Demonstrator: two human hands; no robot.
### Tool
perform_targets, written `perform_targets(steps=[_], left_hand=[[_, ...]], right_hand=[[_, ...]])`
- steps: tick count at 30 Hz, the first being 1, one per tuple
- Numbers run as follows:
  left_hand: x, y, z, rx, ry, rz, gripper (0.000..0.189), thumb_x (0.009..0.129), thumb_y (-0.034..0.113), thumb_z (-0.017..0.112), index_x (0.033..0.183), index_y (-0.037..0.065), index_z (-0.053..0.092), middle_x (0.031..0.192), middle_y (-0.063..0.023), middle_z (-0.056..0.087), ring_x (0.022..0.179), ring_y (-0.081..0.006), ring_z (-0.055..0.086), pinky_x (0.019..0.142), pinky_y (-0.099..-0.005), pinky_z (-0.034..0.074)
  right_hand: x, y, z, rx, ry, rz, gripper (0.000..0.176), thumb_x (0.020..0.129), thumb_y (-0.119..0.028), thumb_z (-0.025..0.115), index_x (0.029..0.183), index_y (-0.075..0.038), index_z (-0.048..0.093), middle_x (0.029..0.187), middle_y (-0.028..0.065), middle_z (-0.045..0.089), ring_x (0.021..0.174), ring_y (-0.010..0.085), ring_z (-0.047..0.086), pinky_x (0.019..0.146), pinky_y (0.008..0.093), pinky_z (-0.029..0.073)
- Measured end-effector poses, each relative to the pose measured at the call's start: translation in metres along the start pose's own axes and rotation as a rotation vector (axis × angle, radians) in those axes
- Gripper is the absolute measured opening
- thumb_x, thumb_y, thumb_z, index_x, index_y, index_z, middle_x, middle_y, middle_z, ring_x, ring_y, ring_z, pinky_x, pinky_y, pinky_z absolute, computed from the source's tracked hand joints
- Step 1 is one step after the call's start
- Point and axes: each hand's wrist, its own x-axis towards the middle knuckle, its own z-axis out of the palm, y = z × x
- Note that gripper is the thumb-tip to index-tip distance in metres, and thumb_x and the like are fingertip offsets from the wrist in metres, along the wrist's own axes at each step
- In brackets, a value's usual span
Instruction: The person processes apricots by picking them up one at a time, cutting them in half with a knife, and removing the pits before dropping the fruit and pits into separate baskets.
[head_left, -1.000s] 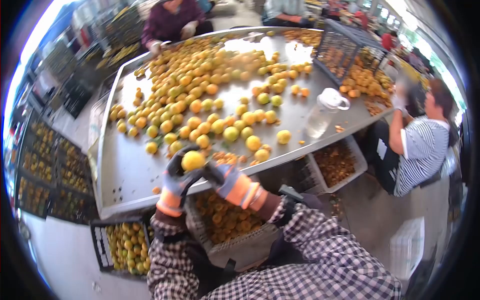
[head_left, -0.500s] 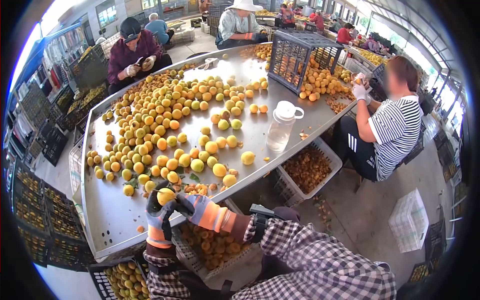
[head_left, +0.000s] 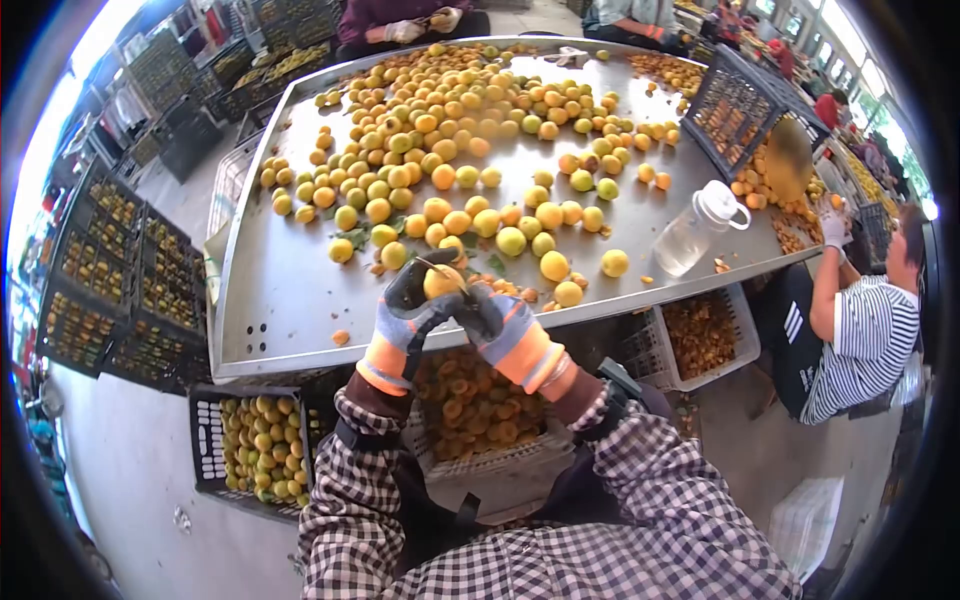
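Over the near edge of the metal table (head_left: 290,325), my left hand (head_left: 402,322) is closed round a yellow-orange apricot (head_left: 440,283). My right hand (head_left: 508,335) is closed close against the fruit's right side. A thin, knife-like tool (head_left: 436,267) lies across the apricot and runs toward my right fingers; its handle is hidden. Both hands wear gloves with dark fingers and orange cuffs. Loose apricots (head_left: 483,222) are heaped on the table beyond my hands. Beneath them, a crate (head_left: 500,462) holds split apricot pieces (head_left: 480,400).
A clear water bottle (head_left: 690,235) stands on the table at right. Behind it, a black crate (head_left: 735,110) lies tipped with apricots spilling out. A black crate (head_left: 210,440) of apricots is at lower left. A co-worker in a striped shirt (head_left: 870,335) sits at right.
The view has tilted down and turned, so the table sits higher and further right. Both hands stay closed at the apricot, and my right hand has come round to its lower right.
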Motion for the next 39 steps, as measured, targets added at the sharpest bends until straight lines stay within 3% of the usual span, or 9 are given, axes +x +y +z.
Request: perform_targets(steps=[5, 7, 13, 18, 22, 24, 25, 27, 39], left_hand=[[-0.007, -0.012, 0.025, -0.033, 0.152, 0.072, 0.041, 0.092, 0.028, 0.062, 0.120, -0.001, 0.057, 0.102, -0.0057, 0.066, 0.088, -0.0120, 0.061, 0.074, -0.0238, 0.050], [-0.010, -0.018, 0.030, -0.500, 0.249, -0.206, 0.042, 0.098, 0.034, 0.050, 0.118, -0.002, 0.059, 0.092, -0.0066, 0.064, 0.075, -0.0134, 0.059, 0.070, -0.0263, 0.046], [-0.003, -0.013, 0.018, 0.048, 0.113, -0.050, 0.041, 0.099, 0.037, 0.046, 0.108, 0.001, 0.061, 0.090, -0.0048, 0.063, 0.079, -0.0124, 0.058, 0.072, -0.0256, 0.046], [0.001, -0.022, 0.037, -0.417, 0.314, -0.226, 0.044, 0.099, 0.038, 0.047, 0.103, -0.003, 0.062, 0.081, -0.0069, 0.064, 0.070, -0.0151, 0.060, 0.065, -0.0258, 0.046], [0.001, -0.025, 0.030, -0.404, 0.208, -0.216, 0.046, 0.099, 0.040, 0.045, 0.101, -0.002, 0.062, 0.075, -0.0059, 0.063, 0.063, -0.0141, 0.058, 0.058, -0.0243, 0.044], [0.000, -0.024, 0.027, -0.250, 0.192, -0.182, 0.043, 0.099, 0.038, 0.048, 0.106, -0.002, 0.062, 0.099, -0.0102, 0.067, 0.089, -0.0181, 0.063, 0.082, -0.0300, 0.049], [0.001, -0.022, 0.029, -0.249, 0.192, -0.182, 0.043, 0.099, 0.038, 0.048, 0.106, -0.002, 0.062, 0.099, -0.0102, 0.067, 0.089, -0.0181, 0.063, 0.082, -0.0300, 0.049], [0.000, -0.018, 0.035, -0.230, 0.284, -0.162, 0.045, 0.099, 0.040, 0.045, 0.101, -0.001, 0.063, 0.074, -0.0049, 0.063, 0.059, -0.0125, 0.056, 0.054, -0.0236, 0.042], [-0.003, -0.010, 0.028, -0.089, 0.136, -0.111, 0.049, 0.099, 0.042, 0.044, 0.110, -0.003, 0.059, 0.073, -0.0078, 0.061, 0.058, -0.0137, 0.055, 0.055, -0.0253, 0.043]], right_hand=[[-0.007, 0.007, 0.014, 0.126, -0.045, 0.144, 0.019, 0.085, -0.017, 0.064, 0.100, -0.005, 0.058, 0.084, 0.0199, 0.063, 0.079, 0.0396, 0.062, 0.064, 0.0454, 0.050], [-0.007, 0.014, 0.028, -0.074, -0.004, -0.020, 0.019, 0.084, -0.015, 0.064, 0.099, -0.005, 0.058, 0.085, 0.0196, 0.064, 0.080, 0.0391, 0.063, 0.067, 0.0455, 0.050], [-0.009, 0.018, 0.017, -0.109, -0.139, 0.190, 0.025, 0.086, -0.008, 0.060, 0.111, -0.003, 0.057, 0.097, 0.0179, 0.063, 0.093, 0.0369, 0.062, 0.075, 0.0404, 0.051], [-0.009, 0.007, 0.017, 0.031, -0.077, 0.270, 0.026, 0.084, -0.009, 0.063, 0.109, -0.002, 0.056, 0.096, 0.0184, 0.066, 0.092, 0.0374, 0.063, 0.074, 0.0394, 0.052], [-0.008, 0.005, 0.018, 0.035, -0.077, 0.326, 0.027, 0.084, -0.008, 0.064, 0.110, -0.002, 0.057, 0.099, 0.0192, 0.065, 0.096, 0.0373, 0.063, 0.076, 0.0399, 0.051], [-0.008, 0.007, 0.021, 0.040, -0.079, 0.344, 0.027, 0.084, -0.008, 0.063, 0.110, -0.002, 0.057, 0.100, 0.0194, 0.065, 0.096, 0.0371, 0.063, 0.077, 0.0400, 0.051], [-0.008, 0.012, 0.025, 0.060, -0.061, 0.311, 0.026, 0.085, -0.008, 0.062, 0.110, -0.002, 0.057, 0.101, 0.0193, 0.065, 0.097, 0.0369, 0.062, 0.077, 0.0400, 0.051], [-0.009, 0.016, 0.030, 0.082, -0.043, 0.283, 0.026, 0.086, -0.008, 0.061, 0.110, -0.003, 0.056, 0.101, 0.0193, 0.064, 0.097, 0.0366, 0.062, 0.077, 0.0400, 0.051], [-0.007, 0.014, 0.028, 0.014, -0.032, 0.218, 0.019, 0.088, -0.010, 0.058, 0.106, -0.002, 0.055, 0.096, 0.0194, 0.061, 0.092, 0.0388, 0.061, 0.072, 0.0416, 0.050]])
